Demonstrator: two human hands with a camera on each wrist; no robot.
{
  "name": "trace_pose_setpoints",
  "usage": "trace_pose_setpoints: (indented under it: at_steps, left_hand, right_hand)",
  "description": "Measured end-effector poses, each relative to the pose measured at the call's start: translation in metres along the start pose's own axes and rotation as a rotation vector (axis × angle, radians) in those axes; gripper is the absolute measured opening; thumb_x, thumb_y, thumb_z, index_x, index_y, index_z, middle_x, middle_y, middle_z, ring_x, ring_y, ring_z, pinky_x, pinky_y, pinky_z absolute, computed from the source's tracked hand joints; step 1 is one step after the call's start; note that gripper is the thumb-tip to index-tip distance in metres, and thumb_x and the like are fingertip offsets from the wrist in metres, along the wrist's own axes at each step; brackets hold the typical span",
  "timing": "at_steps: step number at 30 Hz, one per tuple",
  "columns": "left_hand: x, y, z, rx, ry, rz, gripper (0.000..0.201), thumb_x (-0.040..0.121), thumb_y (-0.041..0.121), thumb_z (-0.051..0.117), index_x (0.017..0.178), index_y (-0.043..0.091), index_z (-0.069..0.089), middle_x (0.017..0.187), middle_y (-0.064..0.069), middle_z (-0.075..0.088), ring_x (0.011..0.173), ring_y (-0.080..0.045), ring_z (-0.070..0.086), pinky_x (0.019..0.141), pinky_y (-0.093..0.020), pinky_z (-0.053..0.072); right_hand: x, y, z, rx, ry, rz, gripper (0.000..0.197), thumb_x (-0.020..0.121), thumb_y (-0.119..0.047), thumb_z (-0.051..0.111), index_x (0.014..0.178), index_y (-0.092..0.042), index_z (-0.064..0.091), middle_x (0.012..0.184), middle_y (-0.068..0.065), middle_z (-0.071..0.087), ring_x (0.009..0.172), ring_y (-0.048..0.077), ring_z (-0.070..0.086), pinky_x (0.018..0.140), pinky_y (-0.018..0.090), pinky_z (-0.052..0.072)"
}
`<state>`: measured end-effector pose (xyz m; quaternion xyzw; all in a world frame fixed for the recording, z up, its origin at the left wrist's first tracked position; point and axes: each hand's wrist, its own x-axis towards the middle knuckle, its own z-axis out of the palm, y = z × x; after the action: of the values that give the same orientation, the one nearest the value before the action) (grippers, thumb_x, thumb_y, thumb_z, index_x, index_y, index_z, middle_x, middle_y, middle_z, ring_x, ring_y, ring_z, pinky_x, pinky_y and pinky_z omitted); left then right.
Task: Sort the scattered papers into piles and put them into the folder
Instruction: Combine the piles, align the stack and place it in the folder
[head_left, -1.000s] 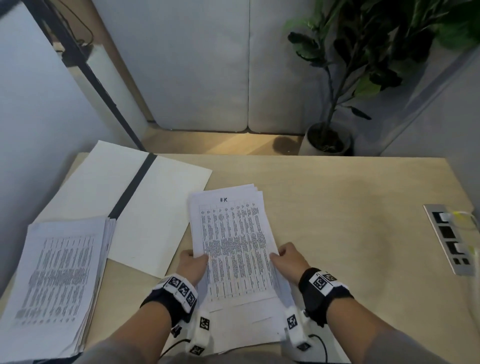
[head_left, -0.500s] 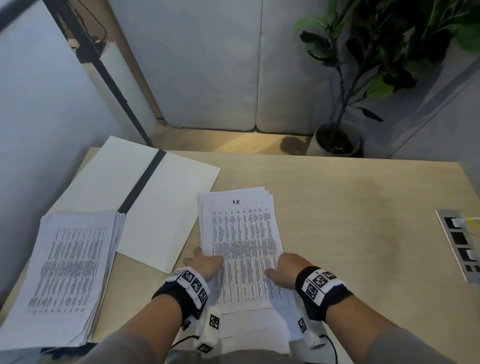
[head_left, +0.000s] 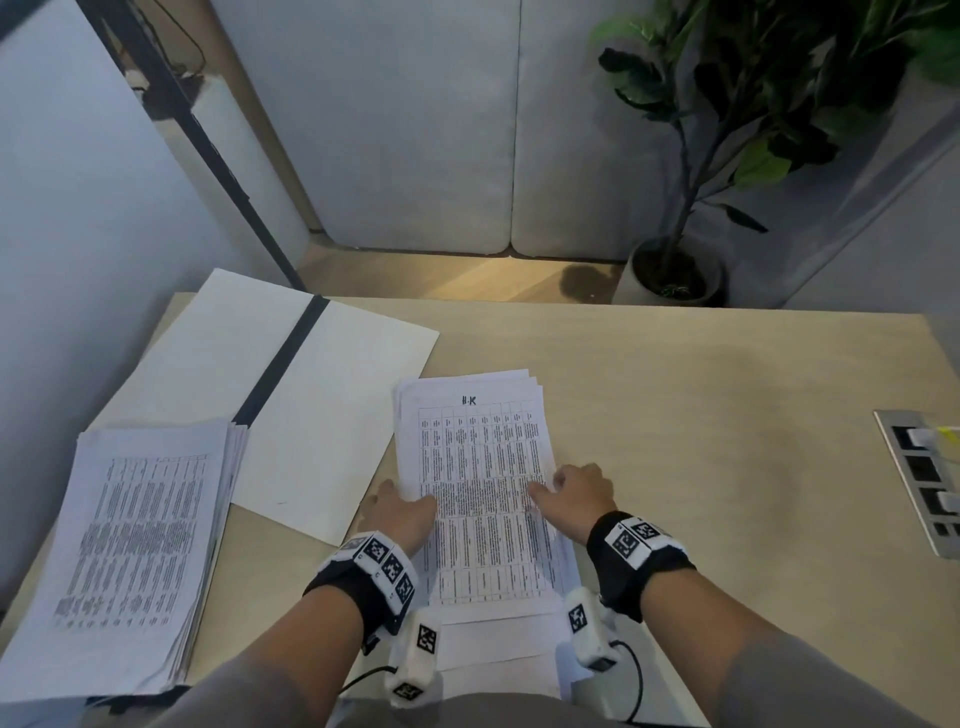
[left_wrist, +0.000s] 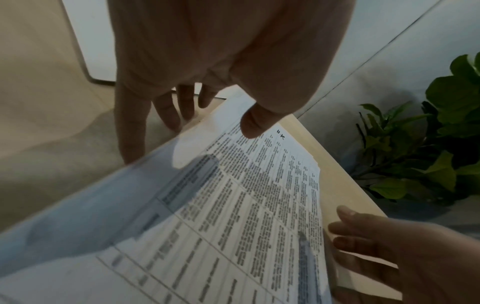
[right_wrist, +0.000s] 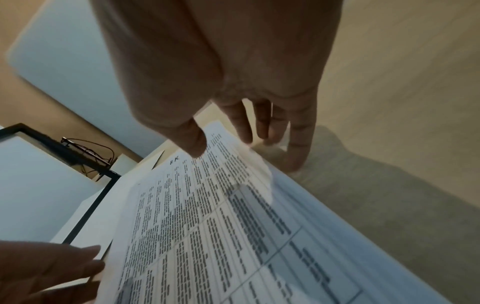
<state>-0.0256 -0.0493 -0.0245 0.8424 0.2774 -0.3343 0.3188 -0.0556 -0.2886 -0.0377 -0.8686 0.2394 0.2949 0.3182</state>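
Observation:
A stack of printed table sheets (head_left: 478, 493) lies in the middle of the wooden table (head_left: 701, 415), with loose sheets sticking out at its near end. My left hand (head_left: 400, 512) sits at the stack's left edge. In the left wrist view its fingers (left_wrist: 168, 115) point straight down beside the stack and its thumb (left_wrist: 249, 125) lies over the top sheet. My right hand (head_left: 571, 493) sits at the right edge the same way, with straight fingers (right_wrist: 296, 152) and its thumb (right_wrist: 194, 142) on the top sheet, whose edge curls up. The white folder (head_left: 332, 415) lies open to the left, and a second pile (head_left: 140, 545) lies partly over it.
A potted plant (head_left: 670, 275) stands on the floor beyond the table's far edge. A metal socket panel (head_left: 924, 478) is set into the table at the right. A black frame post (head_left: 208, 145) rises at the far left. Bare tabletop shows right of the stack.
Both hands have slid forward along the stack's sides, from near its close end to about its middle. The stack has stayed on the table.

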Motion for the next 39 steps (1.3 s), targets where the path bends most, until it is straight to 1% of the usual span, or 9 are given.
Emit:
trace_pose_setpoints:
  at_steps: [8,13,17,20,23,26,30,34,39]
  left_hand:
    - [0.008,0.005,-0.01,-0.004,0.044,-0.015,0.076,0.085,0.043,0.056,0.152,0.017,0.032,0.144,-0.012,0.035,0.12,-0.04,0.053,0.103,-0.051,0.048]
    - [0.013,0.016,-0.009,-0.087,-0.016,0.018,0.068,0.078,0.034,0.06,0.142,0.017,0.049,0.126,-0.008,0.052,0.104,-0.031,0.059,0.099,-0.042,0.053]
    - [0.022,0.012,-0.008,-0.062,-0.044,-0.064,0.083,0.076,0.042,0.061,0.153,0.032,0.032,0.146,-0.012,0.031,0.131,-0.042,0.043,0.109,-0.054,0.043]
    - [0.036,0.002,-0.002,-0.033,-0.109,-0.05,0.095,0.064,0.052,0.061,0.152,0.041,0.026,0.149,-0.009,0.037,0.13,-0.041,0.046,0.104,-0.06,0.046]
    - [0.036,0.007,-0.007,-0.054,-0.054,-0.077,0.08,0.08,0.043,0.062,0.154,0.027,0.034,0.154,-0.013,0.038,0.135,-0.038,0.045,0.114,-0.048,0.038]
    - [0.037,0.009,-0.006,-0.042,-0.024,-0.099,0.061,0.094,0.034,0.058,0.15,0.015,0.044,0.152,-0.016,0.041,0.134,-0.036,0.045,0.107,-0.039,0.037]
    - [0.032,0.011,-0.001,-0.081,0.005,-0.113,0.068,0.088,0.038,0.061,0.148,0.01,0.045,0.148,-0.017,0.043,0.132,-0.034,0.047,0.104,-0.037,0.039]
    - [0.026,0.011,0.003,-0.173,0.032,-0.107,0.074,0.079,0.029,0.068,0.143,0.005,0.041,0.115,-0.011,0.055,0.1,-0.03,0.057,0.093,-0.04,0.051]
    - [0.016,0.004,0.007,-0.078,-0.093,0.033,0.02,0.092,0.017,0.058,0.108,0.006,0.062,0.098,-0.01,0.068,0.074,-0.018,0.06,0.067,-0.027,0.05]
  right_hand:
    - [0.011,-0.005,-0.006,0.114,0.082,0.049,0.071,0.096,-0.053,0.058,0.15,-0.009,0.044,0.151,0.015,0.041,0.137,0.035,0.045,0.112,0.045,0.044]
    - [0.016,-0.017,-0.005,0.157,-0.07,0.054,0.071,0.095,-0.053,0.058,0.148,-0.007,0.043,0.141,0.011,0.052,0.122,0.029,0.057,0.098,0.037,0.05]
    - [0.016,-0.009,-0.003,0.168,-0.084,0.137,0.084,0.08,-0.068,0.058,0.147,-0.022,0.039,0.146,0.01,0.042,0.126,0.035,0.054,0.105,0.05,0.051]
    - [0.012,-0.004,0.006,0.203,-0.149,0.145,0.094,0.083,-0.063,0.063,0.159,-0.031,0.02,0.159,0.013,0.028,0.138,0.039,0.046,0.111,0.051,0.047]
    - [0.014,-0.001,0.009,0.182,-0.049,0.167,0.084,0.089,-0.061,0.059,0.157,-0.019,0.031,0.154,0.014,0.035,0.138,0.037,0.044,0.111,0.049,0.045]
    - [0.013,-0.003,0.01,0.223,0.023,0.168,0.076,0.092,-0.058,0.059,0.149,-0.011,0.041,0.148,0.013,0.045,0.135,0.034,0.047,0.11,0.045,0.046]
    - [0.008,-0.01,0.011,0.163,0.014,0.184,0.069,0.092,-0.058,0.057,0.143,-0.013,0.048,0.144,0.012,0.043,0.132,0.034,0.046,0.108,0.044,0.046]
    - [0.004,-0.012,0.015,0.288,0.044,0.201,0.073,0.092,-0.041,0.067,0.149,-0.012,0.032,0.148,0.015,0.033,0.124,0.037,0.055,0.1,0.046,0.054]
    - [-0.002,-0.005,0.02,0.312,0.079,0.152,0.077,0.097,-0.032,0.066,0.154,-0.007,0.022,0.137,0.018,0.05,0.116,0.035,0.062,0.087,0.037,0.053]
